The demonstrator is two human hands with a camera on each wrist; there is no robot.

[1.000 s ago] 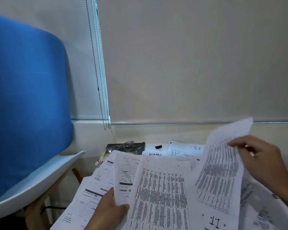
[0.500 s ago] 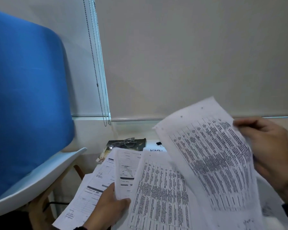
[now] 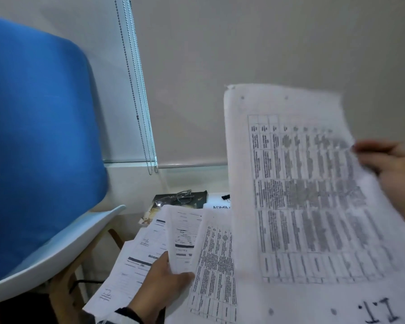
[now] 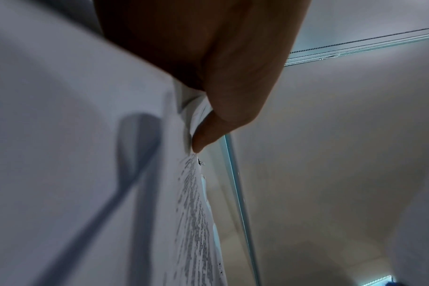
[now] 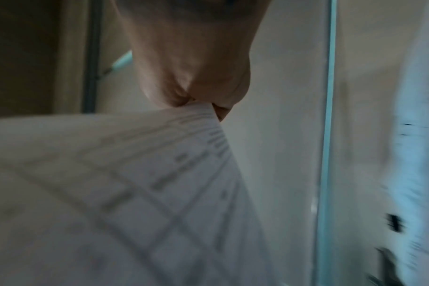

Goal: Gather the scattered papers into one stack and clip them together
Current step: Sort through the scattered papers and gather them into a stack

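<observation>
Sheet [image 3: 302, 206] is hanging in the air, a printed table across it, and the right hand [image 3: 393, 174] is pinching its far right edge. In the right wrist view the fingers [image 5: 174, 81] are closing tight on that edge [image 5: 201, 114], with the paper [image 5: 110, 193] fanning out below them, blurred. Down to the left, the left hand [image 3: 164, 284] is gripping the stack [image 3: 211, 260], thumb on top and the rest of the fingers underneath, out of sight. The left wrist view is showing the thumb [image 4: 223, 120] pressing on the paper edges [image 4: 196, 212]. The stack is fanning out loosely from those fingers, pages not squared, the sheet overlapping its right side. Beyond the left fingers, a black binder clip [image 3: 225, 197] is lying on the desk, just left of the sheet's edge and partly hidden by it. Left of the clip, glasses [image 3: 180, 198] are resting on a dark book [image 3: 198, 199]. Far left of the left hand, a blue chair [image 3: 38, 141] is filling the frame, and a bead cord [image 3: 136, 90] is hanging beside the blind [image 3: 267, 54].
</observation>
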